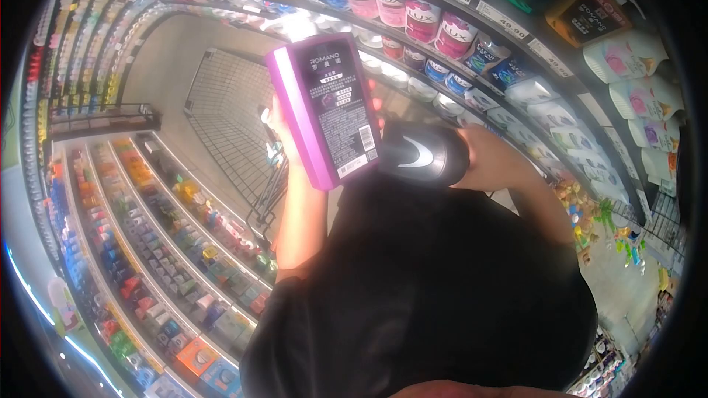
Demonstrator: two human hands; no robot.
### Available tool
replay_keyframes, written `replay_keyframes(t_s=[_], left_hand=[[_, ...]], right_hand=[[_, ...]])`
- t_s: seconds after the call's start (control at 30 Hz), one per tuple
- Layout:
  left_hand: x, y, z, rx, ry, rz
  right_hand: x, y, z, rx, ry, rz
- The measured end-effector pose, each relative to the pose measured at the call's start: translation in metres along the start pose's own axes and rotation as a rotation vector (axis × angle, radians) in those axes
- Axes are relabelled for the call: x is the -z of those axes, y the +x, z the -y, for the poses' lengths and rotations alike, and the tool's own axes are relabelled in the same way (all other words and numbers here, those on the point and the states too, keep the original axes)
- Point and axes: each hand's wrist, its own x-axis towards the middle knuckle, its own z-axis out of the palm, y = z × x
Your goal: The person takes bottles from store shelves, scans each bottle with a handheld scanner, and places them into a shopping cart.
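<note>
Gripping purple bottle [323,112] from behind: left hand [286,136] wraps its sides, so the printed label [343,114] stays uncovered, facing the wearer, likely readable. Bottle slightly tilted, scene centre; cart [230,114] far left, LUX containers [422,21] far right. Right hand [481,161] at black crescent-marked item [398,158], right of bottle; grip can't be told.

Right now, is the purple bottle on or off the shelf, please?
Off: the left hand holds up the purple bottle, with the cart behind it.
</note>
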Motion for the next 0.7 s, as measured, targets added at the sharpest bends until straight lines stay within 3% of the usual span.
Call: replay_keyframes(t_s=[0.7], left_hand=[[0.013,-0.008,-0.008,-0.009,-0.051,0.036]], right_hand=[[-0.004,0.008,0.004,0.028,-0.012,0.038]])
